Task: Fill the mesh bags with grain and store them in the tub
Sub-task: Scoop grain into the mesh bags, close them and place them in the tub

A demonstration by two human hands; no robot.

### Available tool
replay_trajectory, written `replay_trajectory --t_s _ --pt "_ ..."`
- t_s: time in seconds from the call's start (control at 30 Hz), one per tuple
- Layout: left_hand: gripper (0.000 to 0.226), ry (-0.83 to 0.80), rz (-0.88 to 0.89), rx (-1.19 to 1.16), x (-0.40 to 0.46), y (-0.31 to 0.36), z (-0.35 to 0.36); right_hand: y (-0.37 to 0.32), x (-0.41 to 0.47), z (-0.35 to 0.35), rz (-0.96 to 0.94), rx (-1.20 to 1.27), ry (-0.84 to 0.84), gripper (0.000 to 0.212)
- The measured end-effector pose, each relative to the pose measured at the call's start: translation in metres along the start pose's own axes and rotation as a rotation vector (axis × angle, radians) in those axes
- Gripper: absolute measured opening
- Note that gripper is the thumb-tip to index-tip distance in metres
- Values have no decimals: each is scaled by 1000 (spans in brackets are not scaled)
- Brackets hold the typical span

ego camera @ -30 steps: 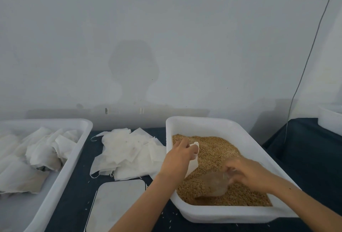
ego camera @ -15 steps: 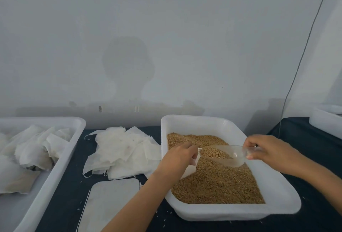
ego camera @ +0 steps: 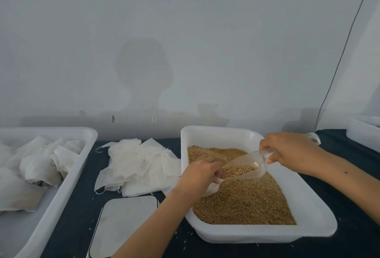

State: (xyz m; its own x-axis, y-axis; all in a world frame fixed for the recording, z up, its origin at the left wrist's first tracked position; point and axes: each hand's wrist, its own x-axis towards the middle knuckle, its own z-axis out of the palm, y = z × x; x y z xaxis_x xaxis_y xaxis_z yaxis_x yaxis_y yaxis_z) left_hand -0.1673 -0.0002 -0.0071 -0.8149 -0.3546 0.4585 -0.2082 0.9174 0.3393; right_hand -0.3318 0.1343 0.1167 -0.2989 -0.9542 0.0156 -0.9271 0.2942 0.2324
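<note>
Pouring step is judged to be in hand: a clear scoop (ego camera: 245, 166), loaded with grain (ego camera: 240, 170), is gripped by its handle in the right hand (ego camera: 292, 152), fingers curled round it, and is tilted down with its lip toward the left hand (ego camera: 198, 175). A mesh bag (ego camera: 211, 189) is pinched at its mouth by the left hand; only a white corner is seen below the fingers, so how wide the mouth is held cannot be told. Both hands are held over the grain tray (ego camera: 205, 134), so spill would be caught there. Just left of the left hand a loose pile of empty bags (ego camera: 139, 163) is laid on the dark cloth, with a flat plate, likely a scale (ego camera: 123, 222), nearer the body. Well left of both hands, filled bags (ego camera: 41, 161) are seen in the storage tub (ego camera: 67, 177). Next move is judged to call for the scoop lip to be seated inside the bag mouth and the handle raised slowly, the mouth being kept pulled open, or grain will be shed past the edge.
</note>
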Motion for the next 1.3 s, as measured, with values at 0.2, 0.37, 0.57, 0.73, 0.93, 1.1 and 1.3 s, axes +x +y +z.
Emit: replay_trajectory --t_s 0.2,0.37,0.57,0.73,0.93,1.1,1.3 --pt "13 1 -12 -20 0 -1 1 -2 0 -4 12 -19 -5 8" --pt "8 27 -18 -29 -1 -3 4 -2 -8 1 48 35 -43 4" --pt "9 125 -62 -14 -4 -2 5 -1 -20 26 106 308 -137 10" --pt "17 157 -64 -67 -7 1 2 0 -15 43 215 347 -119 19" --pt "22 131 -88 -106 -11 -2 4 -25 13 81 325 250 -168 33" --pt "13 148 -140 -178 -7 -1 -2 -47 22 108 319 210 -212 44" --pt "11 165 -135 -299 -12 4 -15 -51 15 97 221 247 -146 53"
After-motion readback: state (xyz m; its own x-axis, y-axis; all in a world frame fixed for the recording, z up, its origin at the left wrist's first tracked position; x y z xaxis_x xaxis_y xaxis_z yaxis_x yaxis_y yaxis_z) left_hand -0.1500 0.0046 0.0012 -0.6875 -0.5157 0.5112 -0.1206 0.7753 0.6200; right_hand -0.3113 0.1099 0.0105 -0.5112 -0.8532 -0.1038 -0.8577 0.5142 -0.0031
